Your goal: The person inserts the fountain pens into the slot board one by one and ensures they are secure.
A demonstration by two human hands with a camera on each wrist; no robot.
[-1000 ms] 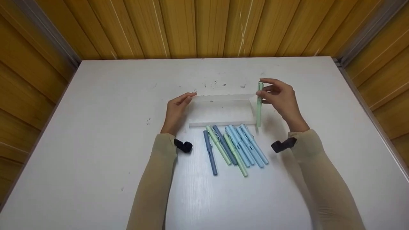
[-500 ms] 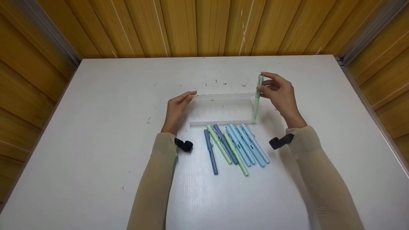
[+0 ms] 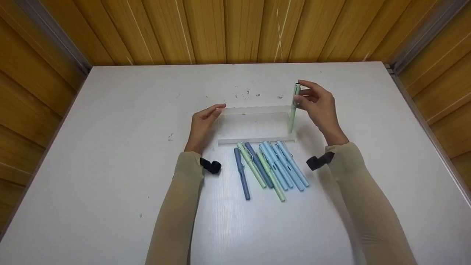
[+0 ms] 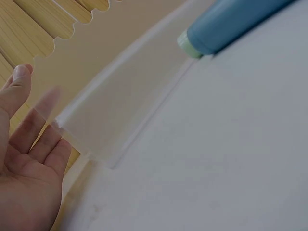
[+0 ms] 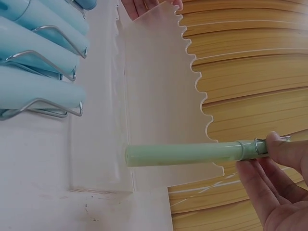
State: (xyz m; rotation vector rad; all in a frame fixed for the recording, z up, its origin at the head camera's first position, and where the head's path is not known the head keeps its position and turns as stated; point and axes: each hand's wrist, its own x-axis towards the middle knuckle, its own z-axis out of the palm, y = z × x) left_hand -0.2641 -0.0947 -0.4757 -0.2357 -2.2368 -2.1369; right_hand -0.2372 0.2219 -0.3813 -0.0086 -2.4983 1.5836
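My right hand [image 3: 319, 106] pinches a light green pen [image 3: 293, 114] near its cap end, thumb on one side and fingers on the other. The pen stands almost upright over the right end of a clear plastic rack [image 3: 254, 140] with a scalloped back edge. In the right wrist view the lower end of the green pen [image 5: 183, 154] overlaps the rack's fold. At the rack's left end, my left hand [image 3: 204, 125] holds its edge between thumb and fingers. One finger shows through the translucent panel [image 4: 91, 82] in the left wrist view.
In front of the rack lies a loose group of capped pens: several light blue pens [image 3: 283, 165], two dark blue pens [image 3: 241, 175] and two green pens [image 3: 251, 165]. They rest on a white table [image 3: 110, 147] with wood-look panels [image 3: 243, 31] behind it.
My right hand has moved the green pen up, away from me and slightly left, from beside the rack to over its right end. My left hand has stayed at the rack's left edge.
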